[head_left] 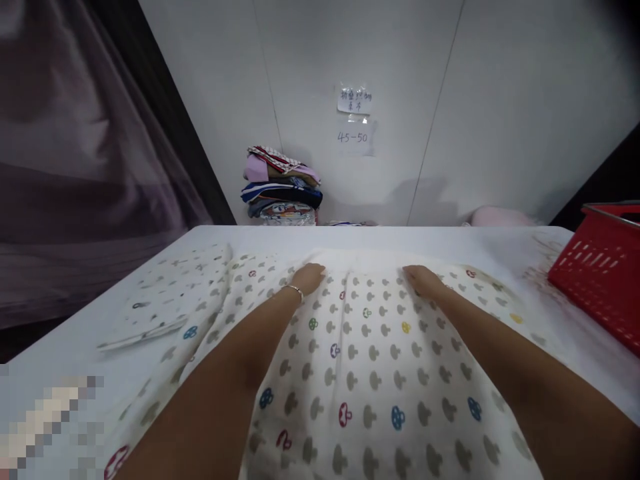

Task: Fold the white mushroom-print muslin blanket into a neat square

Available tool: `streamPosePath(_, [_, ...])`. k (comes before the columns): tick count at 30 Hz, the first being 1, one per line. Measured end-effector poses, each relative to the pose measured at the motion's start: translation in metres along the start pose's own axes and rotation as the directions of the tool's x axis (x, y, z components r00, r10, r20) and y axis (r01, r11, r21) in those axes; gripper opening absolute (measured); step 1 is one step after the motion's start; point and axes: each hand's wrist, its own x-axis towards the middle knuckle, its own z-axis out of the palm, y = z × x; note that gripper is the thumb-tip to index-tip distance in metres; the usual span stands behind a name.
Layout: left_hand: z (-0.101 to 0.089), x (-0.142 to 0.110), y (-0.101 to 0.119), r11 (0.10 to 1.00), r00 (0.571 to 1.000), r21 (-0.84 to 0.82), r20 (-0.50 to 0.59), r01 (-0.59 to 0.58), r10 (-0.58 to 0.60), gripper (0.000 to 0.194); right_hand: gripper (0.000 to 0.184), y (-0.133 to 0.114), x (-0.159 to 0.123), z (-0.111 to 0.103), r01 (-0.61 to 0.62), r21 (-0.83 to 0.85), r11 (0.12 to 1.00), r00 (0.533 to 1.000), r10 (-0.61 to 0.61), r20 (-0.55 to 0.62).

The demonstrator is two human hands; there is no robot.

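Note:
A white cloth printed with small grey and coloured mushrooms point(370, 360) lies spread over a white table point(440, 241). Both my arms reach forward across it. My left hand point(308, 277), with a thin bracelet at the wrist, rests palm down on the cloth near its far edge. My right hand point(423, 279) lies flat on the cloth a little to the right of it. The fingers of both hands are stretched out and hold nothing. A sleeve-like part of the cloth point(165, 300) extends to the left.
A red plastic basket point(603, 267) stands at the table's right edge. A stack of folded clothes point(283, 187) sits against the white wall beyond the table, below two paper notes point(355, 100). A pale curtain point(75, 167) hangs at the left.

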Motion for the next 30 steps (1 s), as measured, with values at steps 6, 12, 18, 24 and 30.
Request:
streamPosePath(6, [0.002, 0.011, 0.005, 0.999, 0.998, 0.033, -0.041, 0.041, -0.040, 0.020, 0.018, 0.007, 0.032, 0.009, 0.007, -0.179, 0.984, 0.997, 0.008, 0.083])
streamPosePath(12, [-0.032, 0.033, 0.007, 0.980, 0.967, 0.034, -0.174, 0.196, -0.187, 0.025, 0.025, 0.006, 0.039, -0.012, -0.093, -0.259, 0.961, 0.996, 0.094, -0.012])
streamPosePath(18, [-0.055, 0.077, 0.010, 0.944, 0.915, 0.009, -0.248, 0.330, -0.318, 0.026, 0.029, 0.009, 0.069, -0.029, -0.246, -0.270, 0.931, 0.969, 0.232, -0.084])
streamPosePath(24, [-0.024, 0.100, 0.015, 0.936, 0.914, 0.028, -0.229, 0.350, -0.335, 0.030, 0.027, 0.019, 0.088, -0.007, -0.283, -0.267, 0.921, 0.959, 0.272, -0.079])
streamPosePath(30, [0.002, 0.106, 0.011, 0.930, 0.920, 0.054, -0.175, 0.364, -0.350, 0.030, 0.029, 0.024, 0.097, 0.017, -0.262, -0.277, 0.924, 0.965, 0.248, -0.086])
